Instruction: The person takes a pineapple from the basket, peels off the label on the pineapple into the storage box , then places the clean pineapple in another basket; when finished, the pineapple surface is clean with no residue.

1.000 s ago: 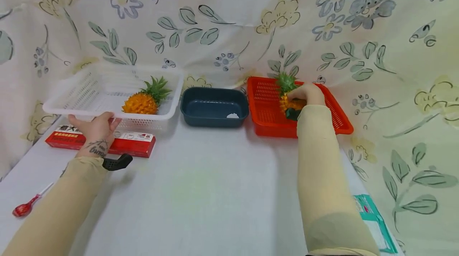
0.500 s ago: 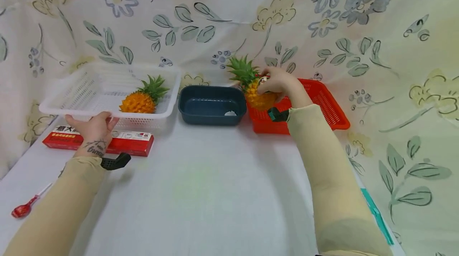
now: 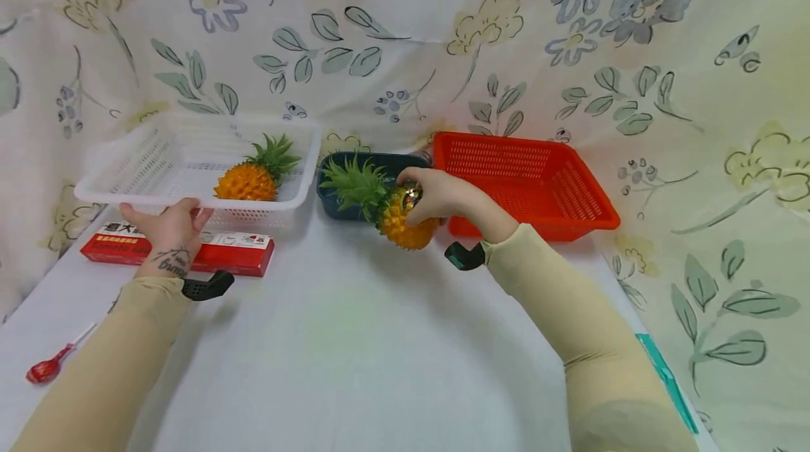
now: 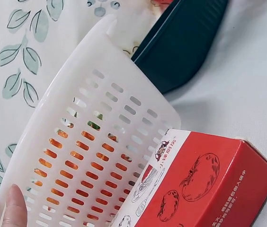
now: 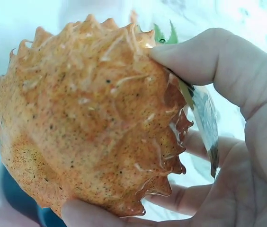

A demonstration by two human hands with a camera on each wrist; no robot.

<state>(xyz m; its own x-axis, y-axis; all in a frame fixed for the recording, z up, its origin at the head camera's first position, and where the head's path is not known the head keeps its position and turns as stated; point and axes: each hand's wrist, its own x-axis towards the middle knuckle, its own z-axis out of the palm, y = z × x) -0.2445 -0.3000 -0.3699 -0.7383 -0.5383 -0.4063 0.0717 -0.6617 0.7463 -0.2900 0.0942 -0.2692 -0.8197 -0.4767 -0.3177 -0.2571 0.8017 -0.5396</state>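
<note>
My right hand [image 3: 436, 197] grips a pineapple [image 3: 405, 223] by its side, with thumb and fingers spread round the spiky orange body. Its green crown points left, partly covering the dark blue bin [image 3: 332, 202]. A shiny label [image 5: 202, 113] shows between palm and fruit in the right wrist view. On the left, my left hand [image 3: 171, 230] pinches the front rim of a white plastic basket [image 3: 152, 195]. A second pineapple [image 3: 247, 183] lies inside that basket; its orange body shows through the slots in the left wrist view.
The red basket [image 3: 525, 185] stands at the right, against the floral cloth. A red and white box [image 3: 237, 252] lies in front of the white basket. Near the left edge is a red lollipop [image 3: 46, 370]; a teal-edged packet [image 3: 667, 382] lies beyond my right sleeve.
The pineapple in my right hand has come up out of the red basket and moved left, to the front of the blue bin. My left hand has stayed on the white basket's rim.
</note>
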